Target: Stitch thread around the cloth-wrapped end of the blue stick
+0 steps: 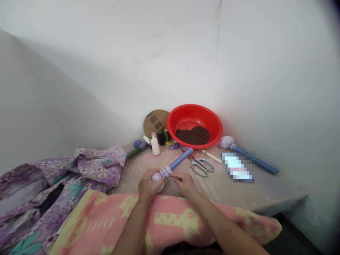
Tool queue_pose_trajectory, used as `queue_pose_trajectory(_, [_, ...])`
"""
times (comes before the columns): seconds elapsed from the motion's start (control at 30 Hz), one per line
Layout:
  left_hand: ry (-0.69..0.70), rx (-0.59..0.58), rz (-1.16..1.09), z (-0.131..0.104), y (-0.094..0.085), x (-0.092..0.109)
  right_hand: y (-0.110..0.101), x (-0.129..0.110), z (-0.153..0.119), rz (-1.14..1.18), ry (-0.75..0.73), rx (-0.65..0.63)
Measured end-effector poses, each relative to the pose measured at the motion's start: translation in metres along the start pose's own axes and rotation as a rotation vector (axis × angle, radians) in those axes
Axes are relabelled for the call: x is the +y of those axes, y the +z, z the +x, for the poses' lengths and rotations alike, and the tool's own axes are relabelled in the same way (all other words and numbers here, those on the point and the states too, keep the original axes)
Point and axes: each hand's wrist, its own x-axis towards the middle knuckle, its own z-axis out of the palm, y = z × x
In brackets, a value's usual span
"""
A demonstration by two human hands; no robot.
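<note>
Pink and yellow patterned cloth [106, 226] lies nearest, spread across the bottom, with two bare forearms reaching over it. Just beyond, the left hand [149, 185] is closed around the wrapped lower end of a blue-purple rod [181, 158], which slants up to the right above the table [265, 194]. The right hand [185, 182] has its fingers curled, with fingertips at the wrapping; whether they pinch a thread is too small to tell. To the left, purple floral fabric [99, 168] lies in a crumpled heap. Beyond the hands, gray-handled scissors [199, 168] lie open on the table. Right of them are a cream stick [212, 156], a pixelated bright object [237, 167] and a blue rod [256, 160] with a white ball [226, 142] at one end. Farther back, left to right, stand a green rod [134, 153] lying down, a white thread cone [155, 146], darker spools [160, 137] and a red basin [219, 131] holding brown grainy material [195, 136]. A cardboard disc [154, 122] leans against the pale wall [132, 71].
</note>
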Motion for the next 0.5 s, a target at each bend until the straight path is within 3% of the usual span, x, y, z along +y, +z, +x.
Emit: queue_pose_trajectory(0.5, [0.028,0.026,0.022,-0.0018,-0.0003,0.0016,0.0027,0.0041,-0.0003,0.053,0.02,-0.02])
